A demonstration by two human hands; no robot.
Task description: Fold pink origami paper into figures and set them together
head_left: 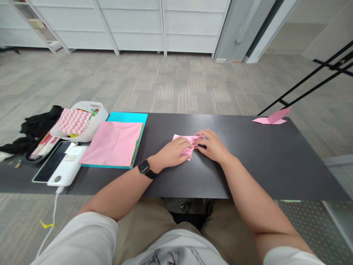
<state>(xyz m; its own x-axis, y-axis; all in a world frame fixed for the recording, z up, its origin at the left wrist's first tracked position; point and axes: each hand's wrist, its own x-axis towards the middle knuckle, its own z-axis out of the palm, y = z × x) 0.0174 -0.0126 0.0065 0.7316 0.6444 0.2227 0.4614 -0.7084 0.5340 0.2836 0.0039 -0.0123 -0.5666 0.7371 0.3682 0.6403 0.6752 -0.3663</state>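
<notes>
A small piece of folded pink paper lies on the dark table, partly covered by both hands. My left hand, with a black watch on its wrist, has its fingers bent over the left part of the paper and holds it. At the paper's right side, my right hand grips the edge between thumb and fingers. A crease or open slit shows in the paper near the right fingertips. How the layers lie beneath my fingers is hidden.
To the left, pink sheets top a stack with a blue sheet. Beyond are a white basket, a cabled white device, a dark-screened tablet and black cloth. A folded pink paper figure stands far right.
</notes>
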